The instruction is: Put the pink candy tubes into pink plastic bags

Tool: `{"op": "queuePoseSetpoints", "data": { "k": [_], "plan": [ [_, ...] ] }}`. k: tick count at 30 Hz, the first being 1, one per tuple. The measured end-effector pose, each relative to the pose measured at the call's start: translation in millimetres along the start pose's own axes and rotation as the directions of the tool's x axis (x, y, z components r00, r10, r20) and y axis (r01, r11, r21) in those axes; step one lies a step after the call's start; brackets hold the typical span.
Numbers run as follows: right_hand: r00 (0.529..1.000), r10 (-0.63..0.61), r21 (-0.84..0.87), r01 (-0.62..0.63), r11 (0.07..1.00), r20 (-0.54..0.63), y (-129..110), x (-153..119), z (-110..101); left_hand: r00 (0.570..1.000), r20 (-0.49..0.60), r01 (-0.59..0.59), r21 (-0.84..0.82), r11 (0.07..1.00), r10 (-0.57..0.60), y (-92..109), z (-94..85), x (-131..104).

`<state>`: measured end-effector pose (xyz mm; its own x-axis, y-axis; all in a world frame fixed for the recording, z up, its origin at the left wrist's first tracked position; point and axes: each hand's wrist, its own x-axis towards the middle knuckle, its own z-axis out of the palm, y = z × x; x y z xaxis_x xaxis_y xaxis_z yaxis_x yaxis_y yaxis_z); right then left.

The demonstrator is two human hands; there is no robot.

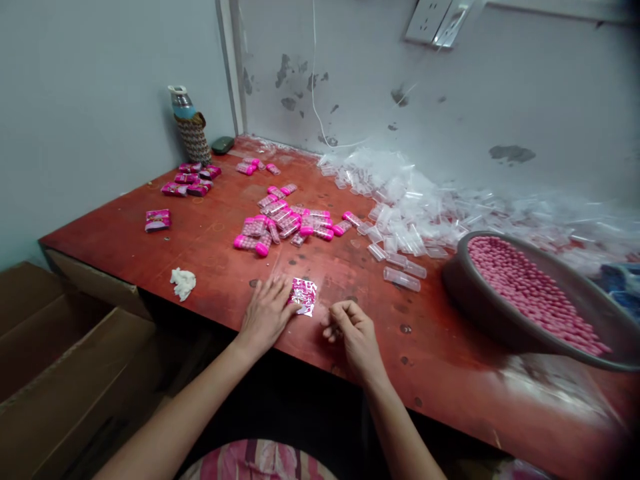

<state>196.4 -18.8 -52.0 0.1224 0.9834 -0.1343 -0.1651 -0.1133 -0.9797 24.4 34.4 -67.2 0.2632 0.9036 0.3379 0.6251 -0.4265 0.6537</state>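
Observation:
Flat on the red table, my left hand (267,309) has its fingers stretched out and rests against the left edge of a pink-and-silver sticker sheet (305,297). Just right of the sheet, my right hand (351,331) is closed, thumb and fingers pinched together; whatever they may hold is too small to make out. Beyond both hands lies a loose pile of small clear tubes with pink caps (287,220), filled with pink beads. Empty clear plastic tubes (401,279) lie to the right of that pile.
A grey basin (467,297) of pink beads (530,290) stands at the right. Clear tubes heap along the wall. Pink packets (187,180) are stacked near a flask (190,127) in a knitted cover. A crumpled white tissue (183,283) lies left, above cardboard boxes (90,387).

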Motion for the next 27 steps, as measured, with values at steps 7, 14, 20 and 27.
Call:
{"op": "queuePoseSetpoints", "data": {
  "k": [7,14,20,27],
  "plan": [
    [0.992,-0.117,-0.174,0.106,0.979,-0.052,0,16,6,0.986,0.021,-0.161,0.294,0.942,0.163,-8,14.7,0],
    [0.998,-0.067,0.043,0.066,0.997,0.013,-6,43,23,0.995,-0.055,0.065,-0.315,0.947,-0.087,14,1.2,-4],
    [0.983,-0.030,-0.129,0.054,0.990,0.180,-10,55,32,0.808,0.451,0.573,-0.749,0.332,-0.378,11,-18.1,-4],
    [0.759,-0.347,-0.719,0.642,0.266,0.550,-29,121,75,0.726,0.429,0.580,-0.801,0.145,-0.537,4,-38.5,-19]
  ]
}}
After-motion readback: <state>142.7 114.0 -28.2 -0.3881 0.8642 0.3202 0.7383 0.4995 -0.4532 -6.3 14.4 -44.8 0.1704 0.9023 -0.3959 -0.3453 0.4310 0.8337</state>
